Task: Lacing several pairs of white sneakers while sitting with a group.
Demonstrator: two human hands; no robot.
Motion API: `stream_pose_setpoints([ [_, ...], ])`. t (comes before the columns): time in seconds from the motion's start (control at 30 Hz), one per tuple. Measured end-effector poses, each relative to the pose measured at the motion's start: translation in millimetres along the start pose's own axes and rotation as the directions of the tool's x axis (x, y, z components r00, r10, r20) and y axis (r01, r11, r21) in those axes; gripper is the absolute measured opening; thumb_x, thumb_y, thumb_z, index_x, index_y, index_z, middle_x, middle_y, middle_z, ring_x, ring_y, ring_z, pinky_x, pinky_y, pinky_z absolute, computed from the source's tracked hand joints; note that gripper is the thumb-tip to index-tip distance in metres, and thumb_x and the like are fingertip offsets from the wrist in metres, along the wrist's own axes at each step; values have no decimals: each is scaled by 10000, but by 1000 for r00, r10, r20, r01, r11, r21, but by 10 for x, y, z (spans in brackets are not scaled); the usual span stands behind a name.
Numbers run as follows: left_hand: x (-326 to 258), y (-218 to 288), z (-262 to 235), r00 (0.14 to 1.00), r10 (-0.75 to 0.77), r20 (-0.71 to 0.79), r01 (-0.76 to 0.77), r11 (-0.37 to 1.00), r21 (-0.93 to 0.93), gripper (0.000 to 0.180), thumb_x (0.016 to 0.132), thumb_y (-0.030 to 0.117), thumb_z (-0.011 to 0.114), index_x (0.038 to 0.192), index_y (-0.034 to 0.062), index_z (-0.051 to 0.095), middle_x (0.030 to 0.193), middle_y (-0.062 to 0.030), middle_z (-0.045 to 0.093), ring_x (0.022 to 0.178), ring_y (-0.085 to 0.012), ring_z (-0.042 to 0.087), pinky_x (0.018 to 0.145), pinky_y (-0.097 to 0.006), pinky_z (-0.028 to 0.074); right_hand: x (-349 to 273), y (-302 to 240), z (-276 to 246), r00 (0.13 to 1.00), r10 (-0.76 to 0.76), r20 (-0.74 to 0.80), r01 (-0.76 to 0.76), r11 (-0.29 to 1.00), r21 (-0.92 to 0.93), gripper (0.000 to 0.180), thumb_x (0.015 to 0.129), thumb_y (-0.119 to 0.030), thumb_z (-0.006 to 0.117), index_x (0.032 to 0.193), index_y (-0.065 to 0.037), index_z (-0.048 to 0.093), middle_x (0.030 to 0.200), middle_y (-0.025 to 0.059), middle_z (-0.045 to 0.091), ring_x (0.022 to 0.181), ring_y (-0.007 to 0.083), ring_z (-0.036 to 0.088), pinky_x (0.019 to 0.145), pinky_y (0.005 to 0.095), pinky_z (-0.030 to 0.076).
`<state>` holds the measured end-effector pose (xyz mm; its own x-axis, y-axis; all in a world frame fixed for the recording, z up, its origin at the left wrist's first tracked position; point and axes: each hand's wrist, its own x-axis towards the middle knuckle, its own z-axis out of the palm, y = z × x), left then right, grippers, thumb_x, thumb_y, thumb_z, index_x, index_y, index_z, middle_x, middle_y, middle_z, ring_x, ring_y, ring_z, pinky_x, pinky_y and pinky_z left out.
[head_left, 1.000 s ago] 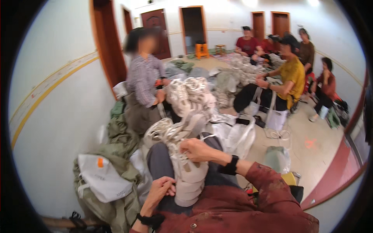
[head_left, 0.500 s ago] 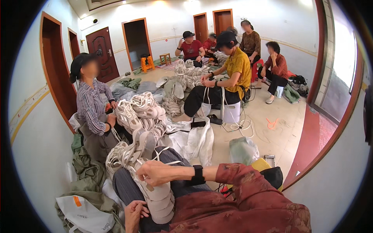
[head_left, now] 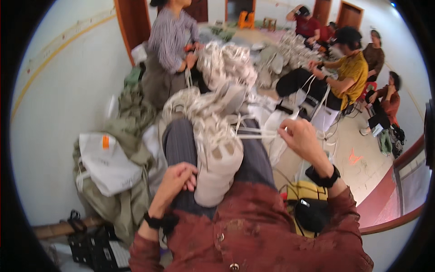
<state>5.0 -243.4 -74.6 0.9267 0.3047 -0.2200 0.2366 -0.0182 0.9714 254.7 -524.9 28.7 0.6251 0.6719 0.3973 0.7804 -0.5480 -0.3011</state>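
White laces (head_left: 256,132) now pulled taut by right hand (head_left: 301,138); left hand (head_left: 177,179) beside shoe (head_left: 217,158).

White walls (head_left: 63,90), brown wooden doors (head_left: 133,22), pale floor (head_left: 358,154), orange stool (head_left: 247,19)

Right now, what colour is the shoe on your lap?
Cream-white shoe, clearest in the head view.

One head-worn fisheye view looks steeply down from close above the person's lap, facing forward across the floor (head_left: 358,177) toward far seated workers; edges curve.
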Motion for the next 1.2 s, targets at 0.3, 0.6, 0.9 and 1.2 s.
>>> stream_pose_setpoints([
  [0.3, 27, 104, 22, 996, -49, -74, 51, 998, 25, 237, 1009, 242, 499, 1030, 57, 646, 739, 15, 660, 561, -20, 563, 504, -149, 364, 194, -18, 677, 992, -17, 128, -48, 870, 491, 226, 757, -81, 665, 961, 17, 677, 762, 70, 653, 614, 141, 559, 604, 292, 468],
  [0.6, -14, 52, 31, 998, -27, -55, 28, 1000, 11, 242, 1012, 249, 503, 1050, 56, 646, 745, 12, 664, 565, -19, 572, 501, -142, 367, 530, -344, 1118, 991, -127, 47, 73, 793, 605, 222, 789, -131, 673, 938, 33, 679, 736, 84, 641, 579, 145, 537, 575, 300, 456],
  [0.9, -15, 103, 18, 998, -41, -53, 41, 999, -12, 253, 1009, 255, 502, 1055, 52, 646, 746, -2, 666, 587, -33, 591, 522, -154, 395, 561, -438, 962, 978, -94, 187, -82, 650, 755, 189, 888, -173, 652, 815, -1, 681, 626, -10, 588, 533, 63, 477, 496, 246, 378],
  [1.2, -19, 108, 26, 997, -40, -60, 39, 999, -16, 240, 1009, 256, 508, 1030, 65, 652, 739, 20, 657, 570, -13, 564, 513, -138, 367, 405, 96, -283, 995, 100, -19, 35, -161, 986, 215, 983, -224, 576, 1007, -12, 608, 557, -72, 378, 458, 43, 306, 526, 215, 324],
])
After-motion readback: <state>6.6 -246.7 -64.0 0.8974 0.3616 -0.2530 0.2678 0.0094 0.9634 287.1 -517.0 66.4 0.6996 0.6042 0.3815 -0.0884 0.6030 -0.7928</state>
